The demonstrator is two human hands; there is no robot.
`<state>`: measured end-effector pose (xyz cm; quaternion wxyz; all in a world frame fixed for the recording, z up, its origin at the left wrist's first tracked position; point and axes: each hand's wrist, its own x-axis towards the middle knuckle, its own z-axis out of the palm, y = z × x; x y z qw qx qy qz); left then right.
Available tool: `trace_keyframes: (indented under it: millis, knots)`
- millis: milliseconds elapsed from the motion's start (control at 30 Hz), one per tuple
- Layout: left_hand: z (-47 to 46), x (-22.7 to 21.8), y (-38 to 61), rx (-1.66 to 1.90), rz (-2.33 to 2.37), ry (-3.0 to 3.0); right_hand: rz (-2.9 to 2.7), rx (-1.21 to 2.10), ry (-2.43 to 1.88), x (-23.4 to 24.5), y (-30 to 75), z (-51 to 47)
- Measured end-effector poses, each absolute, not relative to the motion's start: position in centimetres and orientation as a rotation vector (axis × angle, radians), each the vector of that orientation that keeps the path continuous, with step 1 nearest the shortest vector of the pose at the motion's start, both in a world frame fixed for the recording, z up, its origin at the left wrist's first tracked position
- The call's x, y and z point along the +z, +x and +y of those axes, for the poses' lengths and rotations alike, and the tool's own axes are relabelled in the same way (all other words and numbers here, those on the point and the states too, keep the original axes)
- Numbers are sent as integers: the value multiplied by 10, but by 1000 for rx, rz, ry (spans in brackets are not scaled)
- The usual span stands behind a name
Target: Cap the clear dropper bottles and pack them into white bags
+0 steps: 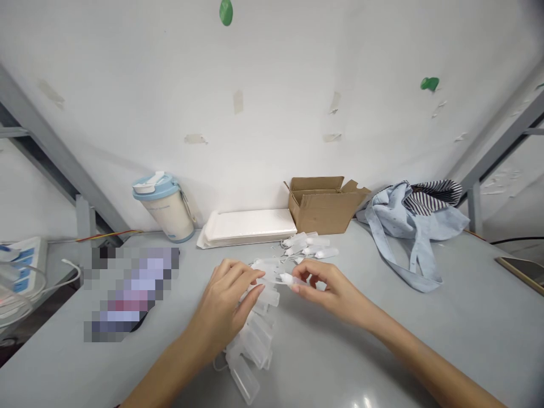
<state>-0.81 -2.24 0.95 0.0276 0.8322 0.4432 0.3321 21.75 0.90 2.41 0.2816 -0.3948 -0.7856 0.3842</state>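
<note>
My left hand point(229, 303) rests on a row of small translucent plastic cases point(250, 345) on the grey table point(340, 351), its fingers curled around their upper end. My right hand point(327, 286) pinches one small clear plastic piece point(287, 278) between thumb and fingers, just right of the left fingertips. A loose heap of similar white and clear small pieces point(308, 245) lies just beyond both hands.
At the back stand a light-blue lidded cup point(164, 207), a flat white tray stack point(249, 226) and an open cardboard box point(323, 204). A blue cloth bag point(412, 221) lies at the right. A blurred-out object point(127, 292) sits at the left, beside a power strip point(21, 263).
</note>
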Motion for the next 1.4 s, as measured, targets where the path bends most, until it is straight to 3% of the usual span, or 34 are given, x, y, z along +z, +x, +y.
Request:
trace_keyframes:
  millis: [733, 1400]
  knots:
    - [-33, 27, 3, 949, 1316, 1729, -2030, 1307, -953, 27, 213, 0]
    - [-34, 26, 1, 937, 1224, 1602, -1996, 1350, -967, 29, 212, -7]
